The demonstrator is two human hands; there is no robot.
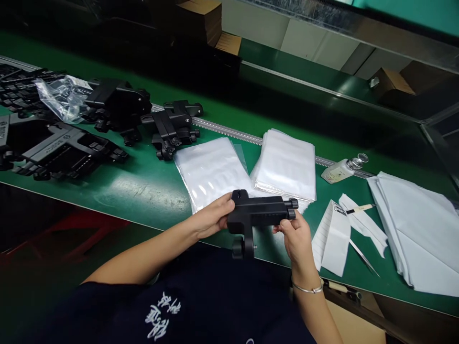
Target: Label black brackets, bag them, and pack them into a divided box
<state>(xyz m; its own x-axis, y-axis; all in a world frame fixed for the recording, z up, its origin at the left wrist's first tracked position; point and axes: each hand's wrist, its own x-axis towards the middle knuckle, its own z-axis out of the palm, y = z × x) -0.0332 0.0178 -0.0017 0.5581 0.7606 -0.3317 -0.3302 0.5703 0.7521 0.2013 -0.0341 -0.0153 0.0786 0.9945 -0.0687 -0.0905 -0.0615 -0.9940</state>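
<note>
The left hand [214, 219] has its fingers clamped on one end of a black plastic bracket with round knobs [263, 209], over the green desk's [150, 203] near edge; the right hand's [298, 241] fingers pinch the opposite end. Good handling means supporting both ends evenly, keeping the knobs unstrained.

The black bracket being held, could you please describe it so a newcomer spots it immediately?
At the near edge of the green table, find the left hand and right hand. Between them is the black bracket, knobs at its right end. Unlike the black pieces farther left, it alone is held.
</note>
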